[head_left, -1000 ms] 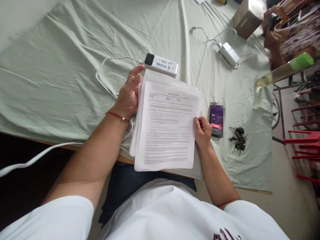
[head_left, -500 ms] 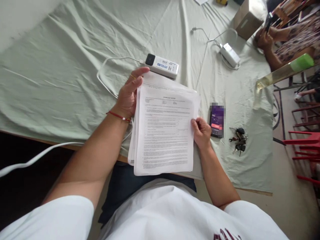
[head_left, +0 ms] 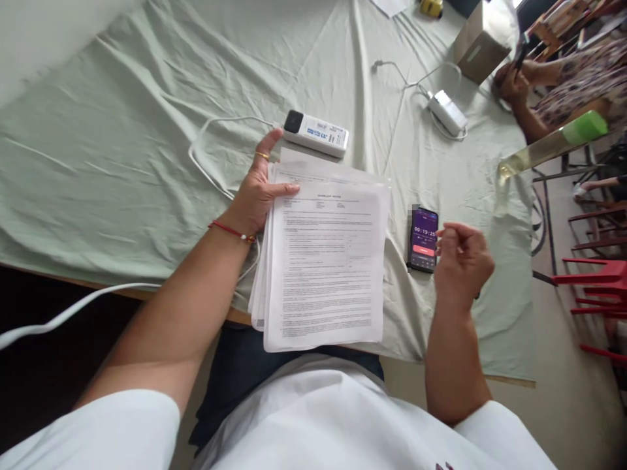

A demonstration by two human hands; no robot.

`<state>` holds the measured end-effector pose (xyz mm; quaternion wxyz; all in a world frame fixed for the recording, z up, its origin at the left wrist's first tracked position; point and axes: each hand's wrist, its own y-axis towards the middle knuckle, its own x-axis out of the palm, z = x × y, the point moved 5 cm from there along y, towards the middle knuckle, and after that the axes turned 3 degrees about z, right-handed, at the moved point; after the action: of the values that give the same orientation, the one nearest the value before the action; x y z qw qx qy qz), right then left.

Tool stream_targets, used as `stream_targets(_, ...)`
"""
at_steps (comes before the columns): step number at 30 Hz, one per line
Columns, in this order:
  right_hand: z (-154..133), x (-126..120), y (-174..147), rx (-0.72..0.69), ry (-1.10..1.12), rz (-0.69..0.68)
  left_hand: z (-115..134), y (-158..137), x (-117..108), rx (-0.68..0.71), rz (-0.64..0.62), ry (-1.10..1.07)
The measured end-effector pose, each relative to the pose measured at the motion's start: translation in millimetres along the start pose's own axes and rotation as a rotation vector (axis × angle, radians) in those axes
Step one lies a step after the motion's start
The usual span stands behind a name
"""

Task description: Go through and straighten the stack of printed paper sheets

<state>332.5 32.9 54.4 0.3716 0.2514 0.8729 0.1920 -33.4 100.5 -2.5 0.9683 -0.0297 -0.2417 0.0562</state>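
A stack of printed papers (head_left: 329, 267) lies at the table's front edge, its sheets slightly fanned at the left. My left hand (head_left: 262, 189) grips the stack by its upper left side, thumb pressed on the top sheet, index finger stretched toward the power bank (head_left: 316, 134). Off to the right, my right hand (head_left: 463, 258) is raised with curled fingers, apart from the papers. Whether anything is between those fingers is hidden. Just left of it lies a phone (head_left: 424, 240) with a lit timer screen. My right hand covers the spot where keys lay.
A pale green cloth (head_left: 147, 163) covers the table. A white cable (head_left: 200, 143) runs from the power bank. Farther right are a white charger (head_left: 447, 112), a cardboard box (head_left: 480, 46) and a green-capped bottle (head_left: 548, 147). Another person's hand (head_left: 514, 85) holds a phone there.
My right hand has let go of the papers' right edge and moved right, past the phone. My left thumb has shifted down onto the top sheet.
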Motion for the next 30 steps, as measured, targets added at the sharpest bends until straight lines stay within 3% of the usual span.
stream_targets(2, 14.6, -3.9, 27.0, -0.106, -0.115, -0.003, 1.6, 0.2, 0.6, 0.014, 0.009, -0.007)
stream_targets(7, 57.8, 35.9, 62.1, -0.326, -0.376, -0.261, 3.7, -0.4, 2.8, 0.021, -0.002, -0.024)
stream_targets(11, 78.5, 56.2, 56.5, -0.294, -0.488, -0.364, 2.5, 0.2, 1.0, 0.026, -0.002, -0.036)
stream_targets(16, 85.0, 60.8, 48.2, -0.251, -0.521, -0.361, 2.6, -0.2, 1.6, 0.021, -0.005, -0.009)
stream_targets(19, 80.2, 53.4, 50.9, -0.252, -0.445, -0.334, 3.6, -1.2, 2.7, 0.013, -0.012, 0.006)
stream_targets(24, 47.9, 18.6, 46.3, -0.277, -0.234, -0.237, 3.1, -0.2, 1.4, 0.036, -0.018, 0.003)
stream_targets(27, 16.6, 6.1, 24.1, -0.313, -0.162, -0.215, 2.3, 0.3, 1.0, 0.028, -0.010, -0.009)
stream_targets(30, -12.8, 11.2, -6.8, -0.335, -0.003, -0.275, 3.5, -0.5, 1.1, 0.018, 0.005, -0.020)
